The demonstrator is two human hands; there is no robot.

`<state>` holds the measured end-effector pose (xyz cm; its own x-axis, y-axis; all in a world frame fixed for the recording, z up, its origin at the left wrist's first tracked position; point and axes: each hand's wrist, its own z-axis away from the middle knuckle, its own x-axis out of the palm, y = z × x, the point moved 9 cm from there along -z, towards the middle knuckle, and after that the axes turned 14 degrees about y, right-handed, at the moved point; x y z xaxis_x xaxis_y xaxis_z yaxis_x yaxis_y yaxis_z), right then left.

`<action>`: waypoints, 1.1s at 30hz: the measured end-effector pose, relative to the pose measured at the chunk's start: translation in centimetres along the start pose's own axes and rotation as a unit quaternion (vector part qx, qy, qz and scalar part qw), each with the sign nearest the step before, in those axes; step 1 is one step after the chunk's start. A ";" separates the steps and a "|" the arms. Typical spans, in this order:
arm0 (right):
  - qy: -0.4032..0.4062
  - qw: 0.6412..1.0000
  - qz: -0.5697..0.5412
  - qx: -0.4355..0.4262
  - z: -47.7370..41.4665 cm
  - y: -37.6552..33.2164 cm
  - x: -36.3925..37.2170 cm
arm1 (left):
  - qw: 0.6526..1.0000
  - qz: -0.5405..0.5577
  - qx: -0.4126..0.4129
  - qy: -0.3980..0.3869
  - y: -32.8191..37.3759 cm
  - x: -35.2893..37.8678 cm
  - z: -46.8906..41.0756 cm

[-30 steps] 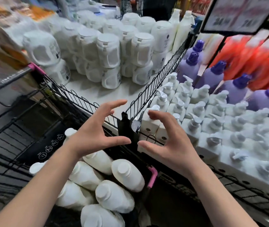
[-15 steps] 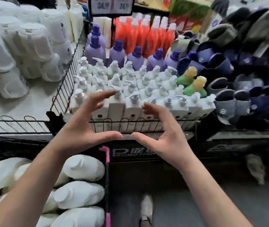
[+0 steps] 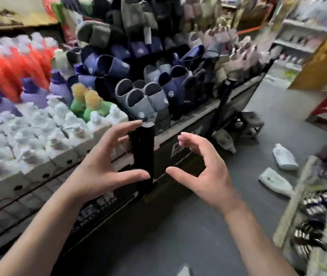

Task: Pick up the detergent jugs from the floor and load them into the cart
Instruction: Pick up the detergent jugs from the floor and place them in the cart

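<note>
Left hand (image 3: 99,172) and right hand (image 3: 204,176) are up in the air, fingers spread, holding nothing; a white plastic detergent jug (image 3: 285,159) and a second white jug (image 3: 275,182) lie on the grey floor (image 3: 178,236), well apart from both hands.

1 view, from a camera worn on the person's head, looking forward and down along both forearms. It faces the black post (image 3: 143,154) at a display stand's corner, from close: the left hand (image 3: 100,168) and right hand (image 3: 204,172) hang just before the post, on either side. Left of the post the wide angle takes in pump bottles (image 3: 39,136); right of the post, the floor (image 3: 268,116) with 2 white jugs (image 3: 284,159), farther off.
</note>
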<state>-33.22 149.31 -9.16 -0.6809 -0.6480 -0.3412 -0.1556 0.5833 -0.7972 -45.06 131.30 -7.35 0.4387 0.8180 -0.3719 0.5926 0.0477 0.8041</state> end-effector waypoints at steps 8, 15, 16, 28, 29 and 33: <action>0.129 0.989 0.041 0.053 -2.9 10.8 -18.0 | 0.988 0.060 0.068 -0.121 3.5 20.9 -10.4; 0.212 0.968 0.107 0.086 -3.1 15.9 -29.0 | 0.968 0.124 0.103 -0.193 6.1 33.5 -15.5; 0.224 0.963 0.114 0.093 -2.9 16.6 -30.2 | 0.964 0.128 0.110 -0.205 6.4 35.1 -16.2; 0.316 0.910 0.200 0.178 -6.3 28.2 -41.7 | 0.918 0.176 0.152 -0.321 4.2 55.2 -27.0; 0.319 0.908 0.203 0.182 -7.5 29.5 -42.5 | 0.916 0.179 0.153 -0.325 3.6 56.8 -28.6; 0.325 0.898 0.220 0.201 -13.9 35.3 -45.6 | 0.911 0.188 0.140 -0.339 1.4 62.8 -36.2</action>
<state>-17.61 206.25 -14.76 -0.9071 0.1000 -0.4089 0.4125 0.4048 -0.8161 -41.19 203.49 -12.79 0.9066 0.1996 -0.3719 0.4216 -0.3883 0.8194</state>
